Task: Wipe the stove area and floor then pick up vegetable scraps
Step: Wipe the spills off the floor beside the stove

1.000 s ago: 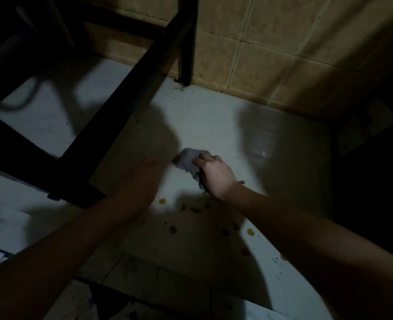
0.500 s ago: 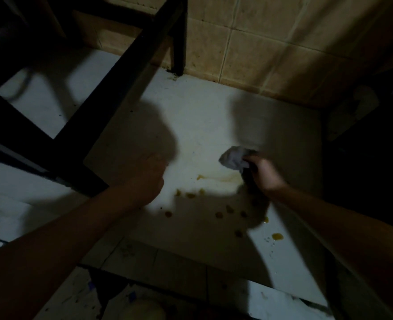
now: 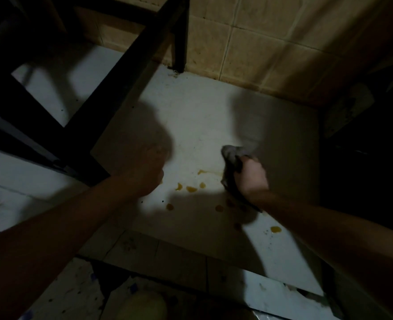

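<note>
My right hand [image 3: 252,175] grips a crumpled grey cloth [image 3: 231,155] pressed on the white floor tile [image 3: 195,125], just right of orange droplets [image 3: 191,188]; my left hand [image 3: 142,172] hovers fisted, empty.

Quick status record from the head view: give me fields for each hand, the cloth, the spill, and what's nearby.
right hand: closed grip on the cloth, pressed to the white surface
cloth: grey, bunched, sticking out past the fingers
left hand: loosely closed, empty, in shadow, left of the spill
spill: yellow-orange drops between the hands, one smeared beside the cloth, more toward the near edge
white surface: lit in the middle, shadowed around
black frame: on the left, leg in the corner by the tiled wall
</note>
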Motion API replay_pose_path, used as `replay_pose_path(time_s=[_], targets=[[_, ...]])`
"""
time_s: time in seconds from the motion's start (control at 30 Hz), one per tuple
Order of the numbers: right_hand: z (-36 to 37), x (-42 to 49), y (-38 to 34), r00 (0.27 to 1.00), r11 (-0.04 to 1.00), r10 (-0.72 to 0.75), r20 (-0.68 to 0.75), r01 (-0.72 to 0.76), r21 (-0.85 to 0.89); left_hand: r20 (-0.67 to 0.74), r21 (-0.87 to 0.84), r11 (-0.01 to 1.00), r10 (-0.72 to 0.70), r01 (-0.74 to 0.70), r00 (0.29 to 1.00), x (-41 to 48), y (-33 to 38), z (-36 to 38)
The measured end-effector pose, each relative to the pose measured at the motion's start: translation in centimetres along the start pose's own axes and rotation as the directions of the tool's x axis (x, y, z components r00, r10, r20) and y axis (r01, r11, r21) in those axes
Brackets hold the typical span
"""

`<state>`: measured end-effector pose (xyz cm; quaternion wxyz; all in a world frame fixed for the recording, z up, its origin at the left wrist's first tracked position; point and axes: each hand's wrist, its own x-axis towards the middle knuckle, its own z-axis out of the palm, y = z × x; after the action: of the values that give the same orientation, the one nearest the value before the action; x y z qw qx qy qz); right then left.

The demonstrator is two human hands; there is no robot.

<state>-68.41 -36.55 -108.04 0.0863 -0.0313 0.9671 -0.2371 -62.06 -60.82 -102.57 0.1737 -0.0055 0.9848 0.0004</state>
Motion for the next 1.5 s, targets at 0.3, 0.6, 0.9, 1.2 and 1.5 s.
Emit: replay_pose_path(time_s=[0.3,0.6,0.9,1.2,1.5], targets=[[4.0,1.0,-5.6,0.870,0.877,-0.444,0.214,0.471,-0.097,-0.073,-0.032,0.999,-0.010,0.007,0.997,0.1,-1.1,-1.4],[-0.1,5.1,0.0,0.994,0.980,-0.105,0.005,0.103,0.169,-0.085,-0.069,0.998,-0.022,0.016,0.996,1.4,-0.9,-0.8],[-0.6,8.2,3.1,0.964,0.973,0.231,-0.128,-0.229,0.029,-0.073,-0.059,0.998,0.024,-0.029,0.997,4.7,-1.0,1.0],[4.1,6.7,-6.0,0.966,0.966,-0.249,0.074,0.253,-0.060,-0.135,-0.199,0.980,-0.057,0.030,0.989,5.4,-1.2,1.5],[3.4,9.5,-5.4,0.953,0.953,-0.300,0.038,0.301,-0.017,-0.101,-0.157,0.987,-0.043,0.027,0.994,5.5,-1.8,1.5]])
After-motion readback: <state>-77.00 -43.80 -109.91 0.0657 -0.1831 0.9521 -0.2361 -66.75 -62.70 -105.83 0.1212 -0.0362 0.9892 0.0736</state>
